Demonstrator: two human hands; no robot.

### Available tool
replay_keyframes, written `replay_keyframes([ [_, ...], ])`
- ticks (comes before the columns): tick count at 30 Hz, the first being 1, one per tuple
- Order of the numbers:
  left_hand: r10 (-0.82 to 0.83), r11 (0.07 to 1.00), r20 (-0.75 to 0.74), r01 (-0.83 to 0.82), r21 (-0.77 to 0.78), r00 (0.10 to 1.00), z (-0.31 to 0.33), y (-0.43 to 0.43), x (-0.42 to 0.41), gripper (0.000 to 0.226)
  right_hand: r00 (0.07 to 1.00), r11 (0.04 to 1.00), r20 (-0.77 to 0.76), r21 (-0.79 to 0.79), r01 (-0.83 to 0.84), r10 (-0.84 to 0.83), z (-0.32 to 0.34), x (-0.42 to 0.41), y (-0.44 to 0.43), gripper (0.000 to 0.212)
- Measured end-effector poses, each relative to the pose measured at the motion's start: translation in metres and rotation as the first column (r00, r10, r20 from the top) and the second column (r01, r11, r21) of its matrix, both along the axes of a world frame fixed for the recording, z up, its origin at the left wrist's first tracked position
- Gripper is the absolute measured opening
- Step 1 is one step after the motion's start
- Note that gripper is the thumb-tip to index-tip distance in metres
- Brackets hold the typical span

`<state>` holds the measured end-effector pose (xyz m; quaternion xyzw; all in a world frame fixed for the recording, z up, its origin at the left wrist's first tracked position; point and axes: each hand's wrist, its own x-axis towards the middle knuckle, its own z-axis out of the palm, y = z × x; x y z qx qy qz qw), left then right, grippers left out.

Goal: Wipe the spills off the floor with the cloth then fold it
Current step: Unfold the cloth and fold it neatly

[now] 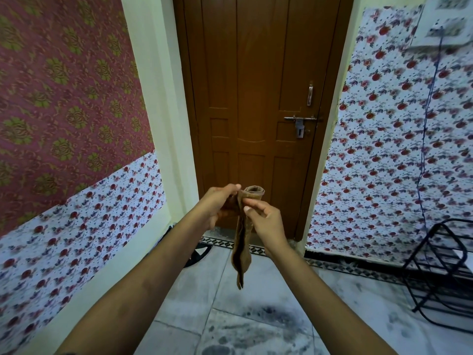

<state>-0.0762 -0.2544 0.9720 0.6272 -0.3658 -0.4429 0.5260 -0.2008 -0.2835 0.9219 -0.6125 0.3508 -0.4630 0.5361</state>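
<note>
One brown cloth (240,254), centre of frame. Two bare hands at its top: left hand (217,204), right hand (267,222). One brown panelled door (256,85), upper centre, with one vertical pull handle (310,94) and one sliding bolt (300,119). One black wire rack (440,272), lower right. One blue cord (430,119), hanging at the right. Two wallpaper patterns: maroon medallion wallpaper (64,73), upper left; white floral wallpaper (384,149), lower left and right.

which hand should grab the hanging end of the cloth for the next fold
Probably the right hand: it only pinches the cloth nearer the tail; the left hand grips the top.
</note>
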Motion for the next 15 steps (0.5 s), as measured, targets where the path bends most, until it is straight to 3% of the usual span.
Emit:
replay_keyframes([
  [2,0.017,1.0,0.054,-0.018,0.02,0.998,-0.002,0.0,0.0,0.025,1.0,0.999,-0.017,-0.038,-0.006,0.005,-0.002,0.0,0.0,0.026],
  [5,0.068,0.997,0.066,-0.07,0.021,0.995,-0.003,-0.002,0.003,0.008,0.998,0.999,0.059,0.031,-0.016,0.014,-0.002,-0.003,0.001,0.019],
  [7,-0.007,1.0,0.118,0.007,0.0,0.993,0.004,-0.001,0.003,0.006,0.991,0.994,0.113,0.089,0.062,-0.072,-0.004,-0.007,-0.005,0.018],
  [9,-0.151,0.987,0.192,0.158,-0.022,0.97,0.015,0.004,0.005,0.011,0.989,0.983,0.111,0.163,0.079,-0.098,-0.005,-0.014,-0.016,0.044],
  [11,-0.254,0.963,0.251,0.268,-0.02,0.934,0.028,0.011,0.008,0.015,0.995,0.974,0.096,0.223,-0.035,0.013,-0.004,-0.022,-0.027,0.065],
  [12,-0.277,0.956,0.278,0.292,-0.012,0.92,0.033,0.014,0.011,0.015,0.991,0.968,0.099,0.221,-0.115,0.095,-0.002,-0.025,-0.03,0.061],
  [15,-0.354,0.933,0.345,0.354,0.067,0.869,0.042,0.022,0.023,0.015,0.969,0.968,0.152,0.134,-0.213,0.193,0.006,-0.033,-0.029,0.024],
])
